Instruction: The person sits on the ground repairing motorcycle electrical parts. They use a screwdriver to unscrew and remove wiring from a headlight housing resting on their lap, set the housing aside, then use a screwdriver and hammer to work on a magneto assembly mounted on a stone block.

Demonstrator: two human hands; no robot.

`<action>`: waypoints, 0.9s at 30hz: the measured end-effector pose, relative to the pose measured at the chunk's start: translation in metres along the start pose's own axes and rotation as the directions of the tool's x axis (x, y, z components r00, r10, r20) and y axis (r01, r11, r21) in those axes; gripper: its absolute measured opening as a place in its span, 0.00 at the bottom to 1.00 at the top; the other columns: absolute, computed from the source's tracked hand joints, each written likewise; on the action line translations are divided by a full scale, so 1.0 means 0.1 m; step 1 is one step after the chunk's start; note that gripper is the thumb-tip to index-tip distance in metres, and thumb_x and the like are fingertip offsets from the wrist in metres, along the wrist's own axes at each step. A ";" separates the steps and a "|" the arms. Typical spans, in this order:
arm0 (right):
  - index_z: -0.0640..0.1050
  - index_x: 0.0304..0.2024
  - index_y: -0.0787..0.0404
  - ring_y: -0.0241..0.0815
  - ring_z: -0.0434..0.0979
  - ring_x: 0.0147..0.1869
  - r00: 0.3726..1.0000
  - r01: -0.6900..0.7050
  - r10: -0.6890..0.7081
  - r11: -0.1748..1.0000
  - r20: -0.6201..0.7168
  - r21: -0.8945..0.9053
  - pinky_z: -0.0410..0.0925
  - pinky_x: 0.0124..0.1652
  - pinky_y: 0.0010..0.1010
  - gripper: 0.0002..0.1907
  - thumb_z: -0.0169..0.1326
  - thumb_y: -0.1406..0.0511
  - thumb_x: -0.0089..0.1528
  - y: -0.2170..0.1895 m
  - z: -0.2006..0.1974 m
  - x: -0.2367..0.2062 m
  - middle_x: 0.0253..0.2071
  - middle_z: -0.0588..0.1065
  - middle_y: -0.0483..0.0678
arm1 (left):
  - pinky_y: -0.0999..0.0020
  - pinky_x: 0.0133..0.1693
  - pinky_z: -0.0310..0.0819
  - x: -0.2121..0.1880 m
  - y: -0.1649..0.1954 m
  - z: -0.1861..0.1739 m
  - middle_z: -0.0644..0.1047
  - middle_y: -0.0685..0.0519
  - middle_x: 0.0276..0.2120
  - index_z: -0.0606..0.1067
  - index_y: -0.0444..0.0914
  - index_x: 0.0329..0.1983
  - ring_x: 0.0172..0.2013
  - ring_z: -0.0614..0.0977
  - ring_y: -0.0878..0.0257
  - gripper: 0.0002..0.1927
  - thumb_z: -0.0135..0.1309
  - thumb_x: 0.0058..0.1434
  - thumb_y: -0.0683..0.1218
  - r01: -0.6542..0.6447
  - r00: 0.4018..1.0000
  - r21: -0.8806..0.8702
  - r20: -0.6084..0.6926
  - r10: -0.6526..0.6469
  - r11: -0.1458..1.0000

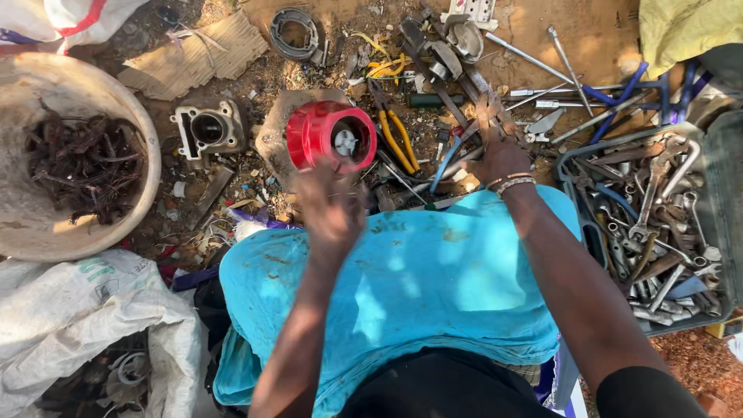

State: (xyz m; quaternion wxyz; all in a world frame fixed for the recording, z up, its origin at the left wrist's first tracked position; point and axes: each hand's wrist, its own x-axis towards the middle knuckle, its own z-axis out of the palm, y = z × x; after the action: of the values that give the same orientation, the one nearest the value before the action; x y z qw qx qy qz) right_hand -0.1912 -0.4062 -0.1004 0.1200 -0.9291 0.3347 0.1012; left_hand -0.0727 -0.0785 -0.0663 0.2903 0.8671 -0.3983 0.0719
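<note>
Gripping red round part [331,136], left hand [331,210]; right hand [499,157] seemingly clasps rusty tool [487,108].

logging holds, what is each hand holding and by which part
Left hand holds the red round part by its near lower edge. Right hand reaches into the tools; its hold cannot be told.

So the finned drum part [331,137] sits dead center in front of the lap cloth [402,286], with the engine cylinder [209,130] to its left and a basin [139,116] of scrap further left. Pliers [396,138] lie just right of the drum, and a tray [716,232] of wrenches is far right. A brake shoe [292,35] is up behind it all.
</note>
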 end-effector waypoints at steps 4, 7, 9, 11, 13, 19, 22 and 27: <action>0.70 0.62 0.63 0.67 0.79 0.53 0.995 0.097 -0.101 0.987 -0.021 -0.131 0.72 0.53 0.52 0.36 0.65 0.59 0.54 -0.06 0.09 0.04 0.45 0.78 0.64 | 0.43 0.58 0.63 -0.72 0.43 0.24 0.75 0.45 0.56 0.76 0.39 0.57 0.58 0.74 0.46 0.25 0.47 0.69 0.62 -0.013 0.843 0.019 0.538 0.001 1.000; 0.71 0.61 0.64 0.68 0.78 0.44 0.991 0.024 -0.030 0.999 -0.133 -0.049 0.73 0.40 0.52 0.38 0.67 0.61 0.49 -0.14 0.06 -0.06 0.44 0.74 0.67 | 0.42 0.56 0.63 -0.97 0.51 0.34 0.78 0.44 0.50 0.78 0.38 0.51 0.54 0.75 0.46 0.29 0.44 0.69 0.66 0.004 0.688 0.122 0.720 -0.092 0.992; 0.75 0.52 0.63 0.62 0.78 0.44 0.920 0.235 -0.245 0.970 -0.306 -0.069 0.73 0.42 0.51 0.25 0.64 0.59 0.57 -0.28 0.02 -0.19 0.44 0.75 0.62 | 0.41 0.56 0.64 -0.98 0.47 0.36 0.80 0.44 0.47 0.79 0.37 0.49 0.53 0.76 0.46 0.29 0.44 0.69 0.66 -0.002 0.715 0.099 0.696 -0.068 0.995; 0.77 0.44 0.60 0.57 0.79 0.43 0.866 0.409 -0.390 0.913 -0.313 -0.004 0.73 0.42 0.49 0.12 0.61 0.60 0.64 -0.51 0.06 -0.35 0.42 0.76 0.56 | 0.39 0.54 0.65 -0.91 0.39 0.39 0.80 0.42 0.45 0.80 0.37 0.47 0.51 0.77 0.45 0.29 0.46 0.67 0.65 0.074 0.709 0.040 0.700 -0.081 0.996; 0.78 0.41 0.58 0.55 0.80 0.39 0.899 0.430 -0.425 0.903 -0.109 0.024 0.73 0.38 0.48 0.08 0.58 0.61 0.66 -0.79 0.21 -0.50 0.38 0.76 0.54 | 0.46 0.55 0.72 -0.83 0.31 0.43 0.81 0.42 0.45 0.79 0.38 0.47 0.51 0.80 0.46 0.26 0.44 0.73 0.64 0.301 0.671 0.067 0.694 -0.261 0.951; 0.78 0.43 0.60 0.59 0.81 0.40 0.933 0.353 -0.358 0.931 -0.043 -0.091 0.74 0.35 0.48 0.10 0.58 0.64 0.60 -1.16 0.68 -0.55 0.39 0.78 0.57 | 0.43 0.47 0.73 -0.54 0.06 0.66 0.75 0.36 0.52 0.72 0.33 0.59 0.51 0.75 0.37 0.30 0.61 0.57 0.52 0.427 0.849 0.070 0.313 -0.426 0.901; 0.78 0.42 0.61 0.60 0.81 0.42 0.938 0.347 -0.347 0.937 -0.011 -0.043 0.74 0.39 0.51 0.11 0.58 0.65 0.57 -1.11 0.61 -0.53 0.40 0.78 0.57 | 0.43 0.51 0.71 -0.42 0.08 0.68 0.75 0.40 0.53 0.72 0.35 0.56 0.53 0.75 0.40 0.28 0.64 0.53 0.50 0.366 0.863 0.130 0.323 -0.388 0.922; 0.76 0.41 0.66 0.66 0.79 0.40 0.944 0.269 -0.166 0.889 -0.287 0.371 0.71 0.41 0.53 0.16 0.61 0.61 0.58 -0.87 0.29 -0.60 0.39 0.76 0.62 | 0.46 0.53 0.70 -0.28 0.32 0.55 0.74 0.42 0.54 0.74 0.35 0.52 0.53 0.75 0.41 0.25 0.64 0.49 0.42 0.288 0.927 -0.005 0.253 -0.278 0.957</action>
State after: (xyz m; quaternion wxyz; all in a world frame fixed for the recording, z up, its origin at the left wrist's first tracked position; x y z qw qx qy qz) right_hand -0.1840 -0.2970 -0.0981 0.2779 -0.9210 0.2538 -0.1009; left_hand -0.1206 -0.1075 -0.1067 0.2633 0.9113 -0.3038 -0.0888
